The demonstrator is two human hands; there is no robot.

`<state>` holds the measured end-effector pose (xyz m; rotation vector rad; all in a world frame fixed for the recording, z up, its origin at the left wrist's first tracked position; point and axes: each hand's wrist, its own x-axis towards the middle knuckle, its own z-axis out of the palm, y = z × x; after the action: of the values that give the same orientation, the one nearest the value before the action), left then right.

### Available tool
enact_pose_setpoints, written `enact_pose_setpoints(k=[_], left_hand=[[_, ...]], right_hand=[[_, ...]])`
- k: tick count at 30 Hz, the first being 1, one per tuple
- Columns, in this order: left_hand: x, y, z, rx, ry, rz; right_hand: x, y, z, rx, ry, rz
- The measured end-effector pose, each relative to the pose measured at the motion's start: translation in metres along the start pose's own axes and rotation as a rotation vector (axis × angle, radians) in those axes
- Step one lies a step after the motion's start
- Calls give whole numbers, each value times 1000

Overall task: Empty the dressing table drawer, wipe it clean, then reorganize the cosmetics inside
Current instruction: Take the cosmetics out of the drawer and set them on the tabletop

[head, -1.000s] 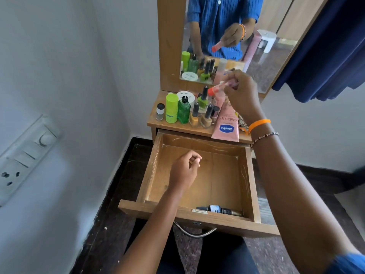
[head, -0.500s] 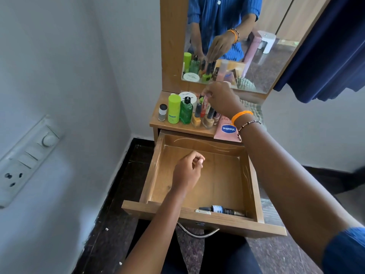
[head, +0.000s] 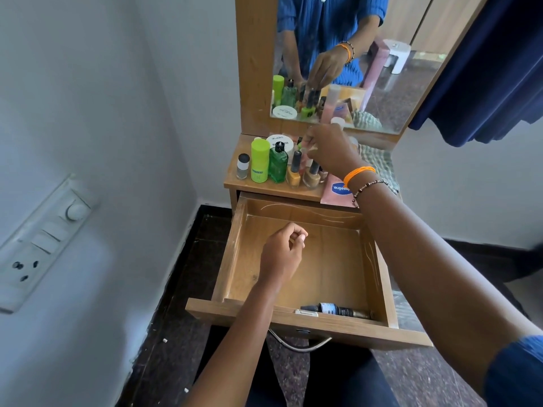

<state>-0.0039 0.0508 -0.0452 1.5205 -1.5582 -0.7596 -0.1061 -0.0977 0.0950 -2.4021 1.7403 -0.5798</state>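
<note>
Inside, a dark tube [head: 338,309] is lying lengthwise along the drawer [head: 293,318] front; left hand [head: 282,254] is hovering loosely curled, right hand [head: 329,151] is reaching among desk bottles [head: 293,171], grip unclear.

**Open drawer below a crowded dressing-table top**

The pulled-out wooden drawer [head: 296,314] holds one dark slim tube [head: 338,309] at its front wall. The left hand [head: 282,254] hovers above, loosely curled; the right hand [head: 329,148] reaches among bottles on the wooden tabletop [head: 232,182].
</note>
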Motion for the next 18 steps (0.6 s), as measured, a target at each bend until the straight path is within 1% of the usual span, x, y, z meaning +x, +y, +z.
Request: enact_pose_setpoints(k=[3,6,7,9,10,12,13,16,18], left_hand=[[0,-1,1,4,3,7],[0,-1,0,9,-5,5],[0,0,0,7,-8,2],[-1,0,1,6,-12,-7],[0,-1,1,11,-11,-12],[1,-2,1,3,-9,-25],[1,-2,1,-22,-15,-30],[-1,0,2,-44,-37,-46],[0,-2,2,-32,-65,-66]], right_hand=[[-9,4,-2,41,109,8],[-35,2,-11,94,237,-64],[-48,-1,-14,122,246,-84],[-79,-6,-15,176,179,-152],[-95,-5,-10,212,106,-193],[-126,5,9,238,-114,-222],[-139,12,21,195,-255,-197],[-174,41,53,-6,-690,-45],[-193,52,65,-67,-862,39]])
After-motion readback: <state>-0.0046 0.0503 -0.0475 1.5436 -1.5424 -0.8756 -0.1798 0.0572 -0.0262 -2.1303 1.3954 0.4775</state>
